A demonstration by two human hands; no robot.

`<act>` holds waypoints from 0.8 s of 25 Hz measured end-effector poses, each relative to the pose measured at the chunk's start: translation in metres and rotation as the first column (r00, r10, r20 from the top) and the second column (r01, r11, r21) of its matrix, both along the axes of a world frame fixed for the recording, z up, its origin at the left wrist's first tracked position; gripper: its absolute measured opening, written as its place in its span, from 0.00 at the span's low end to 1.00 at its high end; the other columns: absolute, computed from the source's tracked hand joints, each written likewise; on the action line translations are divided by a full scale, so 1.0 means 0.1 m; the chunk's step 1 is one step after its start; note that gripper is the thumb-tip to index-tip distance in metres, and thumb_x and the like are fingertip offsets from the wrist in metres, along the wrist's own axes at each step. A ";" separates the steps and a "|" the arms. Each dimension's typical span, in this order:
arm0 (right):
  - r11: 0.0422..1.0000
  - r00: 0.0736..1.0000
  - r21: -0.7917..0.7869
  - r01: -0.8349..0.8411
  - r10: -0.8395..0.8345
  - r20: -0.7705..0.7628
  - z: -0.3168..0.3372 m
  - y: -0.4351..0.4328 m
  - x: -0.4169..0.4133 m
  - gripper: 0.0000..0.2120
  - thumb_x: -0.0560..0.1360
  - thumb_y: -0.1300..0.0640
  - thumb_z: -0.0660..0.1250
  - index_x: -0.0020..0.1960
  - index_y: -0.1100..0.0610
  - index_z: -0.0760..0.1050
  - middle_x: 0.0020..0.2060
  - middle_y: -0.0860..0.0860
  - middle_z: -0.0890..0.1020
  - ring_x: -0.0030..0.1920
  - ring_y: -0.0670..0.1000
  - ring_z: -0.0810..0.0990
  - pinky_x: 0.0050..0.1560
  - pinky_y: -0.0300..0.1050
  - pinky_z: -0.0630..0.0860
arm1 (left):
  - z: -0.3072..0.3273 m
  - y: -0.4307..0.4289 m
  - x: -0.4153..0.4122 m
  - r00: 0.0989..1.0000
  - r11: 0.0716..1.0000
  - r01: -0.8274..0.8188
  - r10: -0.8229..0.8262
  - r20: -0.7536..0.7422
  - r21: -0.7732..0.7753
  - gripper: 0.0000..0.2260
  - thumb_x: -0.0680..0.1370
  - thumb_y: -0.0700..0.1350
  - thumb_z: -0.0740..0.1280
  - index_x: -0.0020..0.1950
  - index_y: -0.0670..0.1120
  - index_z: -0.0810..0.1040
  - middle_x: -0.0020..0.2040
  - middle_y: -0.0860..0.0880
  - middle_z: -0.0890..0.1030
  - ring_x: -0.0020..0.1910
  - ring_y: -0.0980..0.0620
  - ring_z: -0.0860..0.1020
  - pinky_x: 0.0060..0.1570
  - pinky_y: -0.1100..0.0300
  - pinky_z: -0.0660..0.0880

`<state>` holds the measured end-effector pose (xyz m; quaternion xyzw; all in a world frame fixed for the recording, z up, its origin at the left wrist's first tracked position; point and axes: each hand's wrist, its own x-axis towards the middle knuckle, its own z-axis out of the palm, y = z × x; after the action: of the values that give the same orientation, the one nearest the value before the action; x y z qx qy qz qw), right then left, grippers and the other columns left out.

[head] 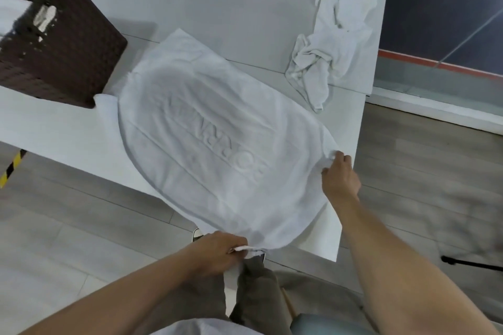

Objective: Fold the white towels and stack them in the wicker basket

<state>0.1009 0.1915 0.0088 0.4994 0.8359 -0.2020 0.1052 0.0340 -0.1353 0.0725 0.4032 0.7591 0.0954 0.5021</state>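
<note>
A large white towel [217,139] with raised lettering lies spread across the white table [217,8], its near edge lifted. My left hand [217,251] pinches its near corner at the table's front edge. My right hand [340,177] pinches the towel's right corner. A dark brown wicker basket [54,35] stands on the table at the far left, and something white shows inside it. Crumpled white towels [334,38] lie in a heap at the table's far right corner.
The table's right edge runs close to a glass wall with a red strip [435,62]. Wood-look floor lies on both sides. A black tripod leg [473,262] is on the floor at the right. My legs and a shoe [196,234] are below the table's front edge.
</note>
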 end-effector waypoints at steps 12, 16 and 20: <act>0.953 0.772 -0.143 0.266 -0.299 -0.561 0.75 0.26 -0.56 0.17 0.85 0.50 0.53 0.45 0.61 0.68 0.36 0.53 0.73 0.40 0.57 0.73 0.42 0.49 0.68 | 0.19 -0.34 -0.42 0.636 0.623 -0.756 0.772 -0.004 0.203 0.16 0.83 0.63 0.51 0.54 0.60 0.76 0.51 0.54 0.83 0.51 0.52 0.80 0.55 0.52 0.76; 0.978 0.727 -0.111 0.178 -0.206 -0.655 1.06 0.14 -1.23 0.18 0.85 0.51 0.54 0.43 0.62 0.68 0.36 0.55 0.73 0.41 0.57 0.73 0.44 0.50 0.67 | 0.35 -0.47 -0.82 0.288 0.259 -0.914 0.956 0.048 0.312 0.20 0.81 0.64 0.51 0.50 0.55 0.78 0.39 0.47 0.83 0.40 0.47 0.82 0.46 0.46 0.80; 0.979 0.716 -0.133 0.152 -0.202 -0.668 1.26 -0.06 -1.90 0.16 0.84 0.50 0.54 0.49 0.62 0.71 0.43 0.58 0.78 0.45 0.58 0.76 0.47 0.51 0.72 | 0.53 -0.65 -1.29 0.123 0.088 -0.926 0.990 0.073 0.367 0.21 0.85 0.58 0.49 0.48 0.48 0.76 0.31 0.36 0.80 0.28 0.39 0.80 0.31 0.45 0.80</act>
<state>-0.0896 0.1854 0.1344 0.4650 0.7576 -0.4074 -0.2094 -0.0947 -0.2007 0.1259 -0.1106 0.8522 0.4840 0.1648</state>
